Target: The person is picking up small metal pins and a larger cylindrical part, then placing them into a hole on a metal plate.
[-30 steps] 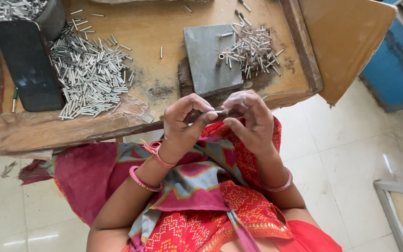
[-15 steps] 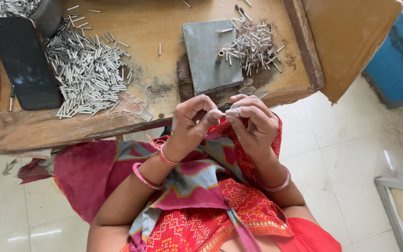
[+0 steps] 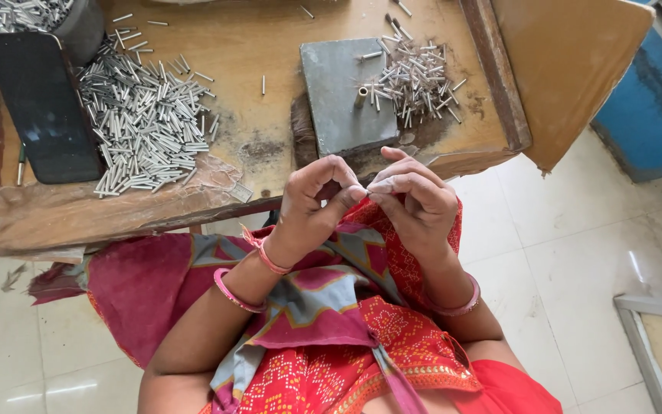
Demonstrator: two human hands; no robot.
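At eleven o'clock on the counter (image 3: 193,215) stands a grey tub (image 3: 78,31), cut off by the frame edge, with short metal tubes (image 3: 9,11) heaped inside it. Just below it lies a flat black phone (image 3: 44,107), and beside that, toward ten o'clock, a broad loose pile of silver tubes (image 3: 143,115) spreads over the wood. At twelve o'clock a grey metal plate (image 3: 342,96) carries a short upright peg (image 3: 361,96), and a smaller heap of tubes (image 3: 415,77) lies across its edge at one o'clock. Your left hand (image 3: 316,203) and right hand (image 3: 415,199) meet at the centre, just in front of the counter's near edge and above your lap; the fingers (image 3: 392,184) of both are pinched narrow, tip to tip, on something too small to make out, only a pale speck (image 3: 367,190) showing between them. Against half a second ago, your hands have closed tighter together and the dark sliver seen between them a second ago is now hidden. The counter is worn, stained wood with a raised rim (image 3: 496,77), and a few stray tubes lie scattered on it. The floor (image 3: 576,245) is pale tile, with a blue box (image 3: 653,107) at two o'clock and a framed panel (image 3: 660,345) at four o'clock.
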